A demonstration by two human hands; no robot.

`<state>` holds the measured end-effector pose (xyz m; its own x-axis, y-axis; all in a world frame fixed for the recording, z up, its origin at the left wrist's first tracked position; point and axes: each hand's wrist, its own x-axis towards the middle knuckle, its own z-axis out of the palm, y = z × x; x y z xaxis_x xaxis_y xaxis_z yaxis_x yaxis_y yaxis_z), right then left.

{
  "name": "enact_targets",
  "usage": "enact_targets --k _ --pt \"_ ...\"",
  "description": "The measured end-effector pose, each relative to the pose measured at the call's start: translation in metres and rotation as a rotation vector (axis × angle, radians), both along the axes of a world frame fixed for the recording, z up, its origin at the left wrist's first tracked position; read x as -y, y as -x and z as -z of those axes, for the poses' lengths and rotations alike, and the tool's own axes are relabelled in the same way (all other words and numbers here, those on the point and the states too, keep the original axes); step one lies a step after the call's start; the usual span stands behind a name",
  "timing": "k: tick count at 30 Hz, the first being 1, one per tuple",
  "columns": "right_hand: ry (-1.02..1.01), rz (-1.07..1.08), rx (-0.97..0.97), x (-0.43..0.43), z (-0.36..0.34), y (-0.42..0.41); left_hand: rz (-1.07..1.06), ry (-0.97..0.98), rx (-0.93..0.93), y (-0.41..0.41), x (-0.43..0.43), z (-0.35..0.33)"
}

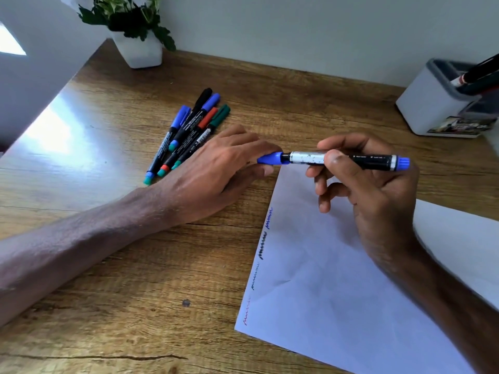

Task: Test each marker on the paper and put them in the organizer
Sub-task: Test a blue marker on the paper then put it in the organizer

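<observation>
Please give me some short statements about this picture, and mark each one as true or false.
1. The right hand grips the barrel of the thick marker. True.
2. The left hand lies flat on the paper. False: its fingers hold the marker's blue cap.
3. The organizer is empty. False: dark markers stand in it.
4. Test squiggles run along the paper's left edge. True.
5. The thin markers lie on the paper. False: they lie on the table, left of it.
</observation>
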<state>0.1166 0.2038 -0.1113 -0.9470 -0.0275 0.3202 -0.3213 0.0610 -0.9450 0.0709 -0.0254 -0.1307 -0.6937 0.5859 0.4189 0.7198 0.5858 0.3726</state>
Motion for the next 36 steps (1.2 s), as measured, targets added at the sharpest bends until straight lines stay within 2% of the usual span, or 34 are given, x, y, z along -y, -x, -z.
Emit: enact_targets --k 21,27,29,31,33,36 --pt "-0.036 -0.148 -0.061 -0.006 0.004 0.005 0.146 -0.060 0.003 -0.005 0.000 -0.003" --pt "-0.076 -0.190 -0.051 -0.015 -0.001 0.011 0.154 -0.058 0.096 -0.001 -0.001 -0.005" --pt "-0.089 -0.168 -0.026 -0.019 -0.007 0.017 0.126 -0.139 0.202 0.001 -0.005 -0.009" --pt "-0.092 -0.102 0.013 -0.023 -0.014 0.020 0.082 -0.368 0.318 0.004 -0.012 -0.014" --pt "-0.081 -0.049 0.064 -0.028 -0.018 0.022 0.046 -0.545 0.340 0.011 -0.018 -0.016" --pt "-0.110 -0.001 0.070 -0.041 -0.019 0.025 0.042 -0.628 0.351 0.019 -0.030 -0.017"
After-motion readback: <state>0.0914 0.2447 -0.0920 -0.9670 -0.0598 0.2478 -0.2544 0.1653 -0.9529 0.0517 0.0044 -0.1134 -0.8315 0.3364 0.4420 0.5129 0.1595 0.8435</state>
